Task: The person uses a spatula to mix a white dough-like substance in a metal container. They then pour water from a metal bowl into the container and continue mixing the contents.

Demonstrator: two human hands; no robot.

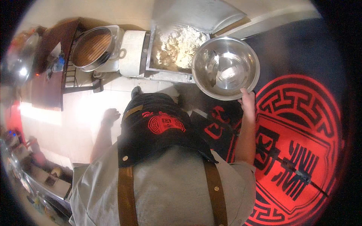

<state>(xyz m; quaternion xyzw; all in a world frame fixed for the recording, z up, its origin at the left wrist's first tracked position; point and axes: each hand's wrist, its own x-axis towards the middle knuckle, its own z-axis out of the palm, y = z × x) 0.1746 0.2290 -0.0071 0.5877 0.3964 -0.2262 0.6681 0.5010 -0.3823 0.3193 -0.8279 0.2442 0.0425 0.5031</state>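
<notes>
My right hand (247, 99) grips the near rim of a large stainless steel bowl (206, 82), which is tilted so that its inside shows. The bowl holds no visible food, only bright reflections. Just left of it, a rectangular metal machine tub (149, 58) contains crumbly, pale dough (181, 48). The bowl's left edge overlaps the tub's right corner in this view. Low at my left side hangs my left hand (112, 115), its fingers loosely curled, with nothing seen in it. Whether those fingers are fully closed is unclear.
A raised metal lid (209, 12) stands behind the tub. Left of the machine, a round slatted steamer basket (93, 50) rests over a white container. Farther left is a dark brown table (46, 87). A black and red printed curtain or panel (294, 50) lies close on my right.
</notes>
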